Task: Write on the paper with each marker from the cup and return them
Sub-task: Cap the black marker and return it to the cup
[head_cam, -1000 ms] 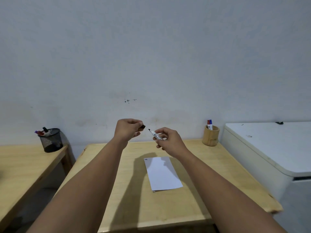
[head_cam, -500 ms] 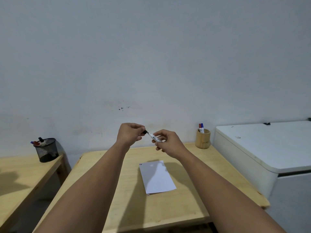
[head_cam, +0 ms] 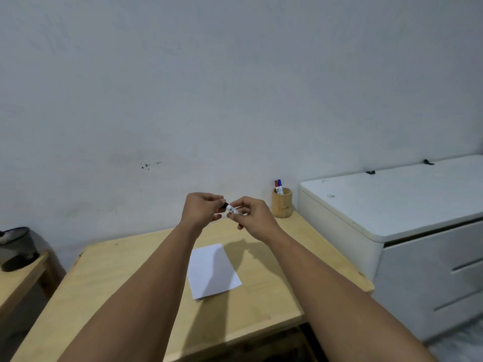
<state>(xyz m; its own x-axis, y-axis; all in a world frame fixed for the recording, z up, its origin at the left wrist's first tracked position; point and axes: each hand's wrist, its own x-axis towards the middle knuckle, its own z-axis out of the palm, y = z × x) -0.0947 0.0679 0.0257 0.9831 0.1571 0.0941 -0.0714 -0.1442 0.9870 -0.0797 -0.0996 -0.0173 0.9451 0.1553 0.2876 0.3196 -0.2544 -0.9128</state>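
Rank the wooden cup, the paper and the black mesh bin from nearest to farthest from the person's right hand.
1. Wooden cup: just right of the right hand, at the table's back corner.
2. Paper: below the hands, flat on the table's middle.
3. Black mesh bin: far left, on the other table.

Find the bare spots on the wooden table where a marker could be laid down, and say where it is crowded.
The table is bare left of the paper, along the near edge, and between the paper and the right edge. The far right corner is taken by the cup. Both arms stretch above the middle.
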